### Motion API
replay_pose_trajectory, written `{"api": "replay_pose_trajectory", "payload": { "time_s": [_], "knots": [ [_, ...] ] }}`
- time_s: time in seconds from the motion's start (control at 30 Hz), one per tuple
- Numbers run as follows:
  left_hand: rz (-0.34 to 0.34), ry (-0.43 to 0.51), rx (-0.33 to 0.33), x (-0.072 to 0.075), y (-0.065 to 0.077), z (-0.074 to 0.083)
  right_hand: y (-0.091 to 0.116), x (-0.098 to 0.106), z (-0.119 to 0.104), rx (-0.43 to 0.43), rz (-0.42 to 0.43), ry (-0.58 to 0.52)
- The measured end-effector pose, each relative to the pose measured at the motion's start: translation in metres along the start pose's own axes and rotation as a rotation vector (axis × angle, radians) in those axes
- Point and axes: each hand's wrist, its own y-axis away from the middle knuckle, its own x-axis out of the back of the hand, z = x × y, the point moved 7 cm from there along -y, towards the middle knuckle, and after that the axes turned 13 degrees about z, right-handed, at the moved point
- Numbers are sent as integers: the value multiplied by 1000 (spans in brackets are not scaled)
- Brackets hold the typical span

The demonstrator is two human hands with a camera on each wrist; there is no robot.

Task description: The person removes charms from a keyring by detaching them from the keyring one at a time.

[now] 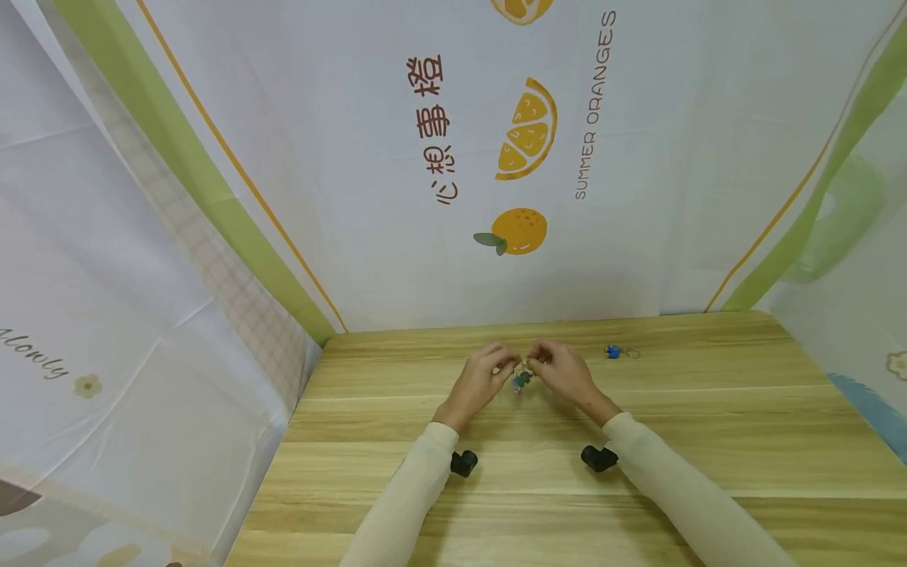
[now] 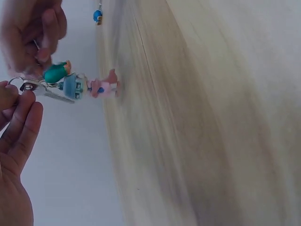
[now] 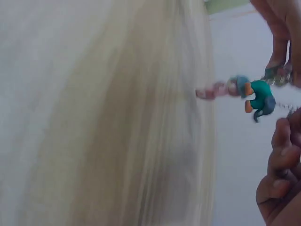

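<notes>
Head view: L hand (image 1: pixel 476 387) & R hand (image 1: pixel 564 372) were close together over the far part of the wooden table (image 1: pixel 708 425), w/ a small bunch of charms (image 1: pixel 522 382) hanging btwn their fingertips.

Left wrist view: L thumb & index pinched a metal ring (image 2: pixel 16 82), no gap btwn them bar the ring itself; the other L fingers were partly straight, side by side. Below the ring came a green charm (image 2: pixel 56 73), then a blue charm (image 2: pixel 72 86), w/ a pink charm (image 2: pixel 106 87) lowest, nearest the tabletop; couldn't tell if it touched. A flat silver piece (image 2: pixel 61 97) hung alongside the blue one.

Right wrist view: R fingers were curled in, tips closed on the end of a thin chain (image 3: pixel 284 106) running to the green charm; exact grip cut off by the frame edge, pic a bit blurry.

Also on the table, to the R hand's right near the back edge: a blue keychain (image 1: pixel 613 352), its ring pointing right. Cream sleeves (image 1: pixel 418 488) on both arms, black wrist mounts (image 1: pixel 599 457) by the cuffs. Behind, a white sheet (image 1: pixel 354 197) w/ orange-fruit prints.
</notes>
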Motion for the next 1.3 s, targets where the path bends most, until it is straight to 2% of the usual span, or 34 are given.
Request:
{"api": "replay_pose_trajectory", "payload": {
  "time_s": [0.1, 0.17, 0.3, 0.43, 0.8, 0.93, 1.13, 1.3],
  "knots": [
    [3, 25, -28, 0, -1, 4, -1, 4, 9, -82, 32, -2],
    [4, 20, -23, 1, 0, 4, -2, 6, 14, -98, 46, -1],
    [8, -12, 40, 4, 2, -1, -2, 9, 18, -90, 48, 4],
    [0, -5, 78, 5, 3, -5, -2, 13, 21, -106, 62, 6],
    [-1, -26, 125, 5, 4, -11, -5, 18, 23, -108, 70, 48],
    [3, -34, 138, 5, 5, -12, -5, 20, 25, -82, 71, 63],
    [11, -24, 122, 6, 5, -12, -5, 27, 25, -36, 73, 88],
    [17, -20, 106, 6, 5, -11, -4, 34, 29, -30, 69, 91]
  ]
}}
